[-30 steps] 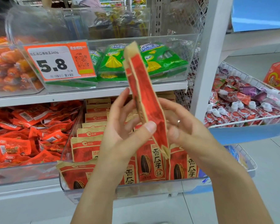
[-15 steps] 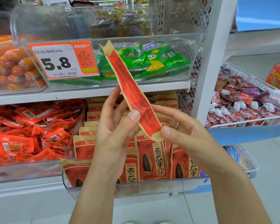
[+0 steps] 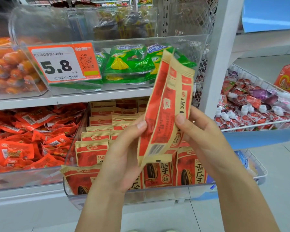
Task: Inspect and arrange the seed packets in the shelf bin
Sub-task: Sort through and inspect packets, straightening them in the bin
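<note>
Fingers (image 3: 141, 126) of both hands pinch the seed packet (image 3: 166, 111) lightly (back side showing), so it could slip into the shelf bin (image 3: 141, 195).

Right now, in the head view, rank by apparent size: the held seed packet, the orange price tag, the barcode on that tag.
1. Held seed packet, though nearness to the camera inflates it.
2. Orange price tag.
3. Barcode.

Shop, price tag (image 3: 64, 63), stocked snack bins (image 3: 141, 193)
</note>
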A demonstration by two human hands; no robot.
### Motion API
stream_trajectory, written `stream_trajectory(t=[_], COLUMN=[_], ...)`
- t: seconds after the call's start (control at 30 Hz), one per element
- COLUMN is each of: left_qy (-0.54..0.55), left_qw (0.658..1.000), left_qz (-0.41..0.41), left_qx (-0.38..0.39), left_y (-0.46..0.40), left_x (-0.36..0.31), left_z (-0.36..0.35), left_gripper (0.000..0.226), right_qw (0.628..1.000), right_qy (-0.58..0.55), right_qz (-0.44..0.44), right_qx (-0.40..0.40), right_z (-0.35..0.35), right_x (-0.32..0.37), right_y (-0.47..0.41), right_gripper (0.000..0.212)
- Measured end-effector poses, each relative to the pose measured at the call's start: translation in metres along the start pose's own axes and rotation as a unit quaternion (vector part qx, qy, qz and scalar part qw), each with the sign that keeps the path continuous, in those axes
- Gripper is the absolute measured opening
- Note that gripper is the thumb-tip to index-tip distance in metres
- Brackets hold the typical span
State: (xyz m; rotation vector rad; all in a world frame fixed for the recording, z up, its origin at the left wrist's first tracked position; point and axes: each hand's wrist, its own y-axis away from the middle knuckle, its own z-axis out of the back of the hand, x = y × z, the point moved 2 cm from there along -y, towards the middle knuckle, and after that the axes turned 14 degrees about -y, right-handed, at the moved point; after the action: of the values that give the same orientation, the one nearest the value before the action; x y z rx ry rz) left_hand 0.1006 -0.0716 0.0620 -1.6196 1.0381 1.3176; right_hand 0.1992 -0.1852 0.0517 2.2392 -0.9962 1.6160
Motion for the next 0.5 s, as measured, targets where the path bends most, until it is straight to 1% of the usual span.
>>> stream_trajectory(t=[0.07, 0.1, 0.13, 0.17, 0.2, 0.3, 0.37, 0.43, 0.5], left_qy=[0.011, -0.012, -0.041, -0.068, -0.090, -0.122, -0.131, -0.125, -0.136], left_qw=[0.997, 0.998, 0.999, 0.997, 0.995, 0.991, 0.989, 0.989, 0.987], left_qz=[-0.035, -0.029, -0.010, -0.010, -0.015, -0.019, -0.013, -0.001, 0.001], left_qx=[0.063, 0.053, 0.015, -0.021, -0.040, -0.047, -0.064, -0.081, -0.085], left_y=[0.009, 0.012, 0.010, 0.011, 0.010, 0.012, 0.013, 0.014, 0.015], left_x=[0.012, 0.015, 0.017, 0.014, 0.015, 0.014, 0.011, 0.010, 0.012], left_z=[0.003, 0.005, 0.006, 0.002, 0.001, -0.005, -0.008, -0.005, -0.002], left_gripper=[0.037, 0.035, 0.031, 0.029, 0.029, 0.036, 0.034, 0.032, 0.034], right_qw=[0.999, 0.998, 0.996, 0.994, 0.993, 0.992, 0.993, 0.993, 0.990], right_qy=[-0.005, -0.016, -0.032, -0.047, -0.056, 0.002, 0.027, 0.009, -0.026], right_qz=[0.015, 0.018, 0.017, 0.014, 0.011, 0.014, 0.018, 0.026, 0.038], right_qx=[-0.040, -0.059, -0.078, -0.094, -0.106, -0.125, -0.118, -0.116, -0.131], right_z=[0.004, 0.005, 0.006, 0.006, 0.006, 0.004, 0.000, -0.004, -0.006], right_x=[0.002, 0.004, 0.006, 0.007, 0.009, 0.008, 0.006, 0.006, 0.009], right_y=[0.000, 0.000, 0.001, 0.001, 0.002, 0.003, 0.003, 0.003, 0.002], right_gripper=[0.037, 0.038, 0.041, 0.044, 0.045, 0.042, 0.038, 0.032, 0.032])
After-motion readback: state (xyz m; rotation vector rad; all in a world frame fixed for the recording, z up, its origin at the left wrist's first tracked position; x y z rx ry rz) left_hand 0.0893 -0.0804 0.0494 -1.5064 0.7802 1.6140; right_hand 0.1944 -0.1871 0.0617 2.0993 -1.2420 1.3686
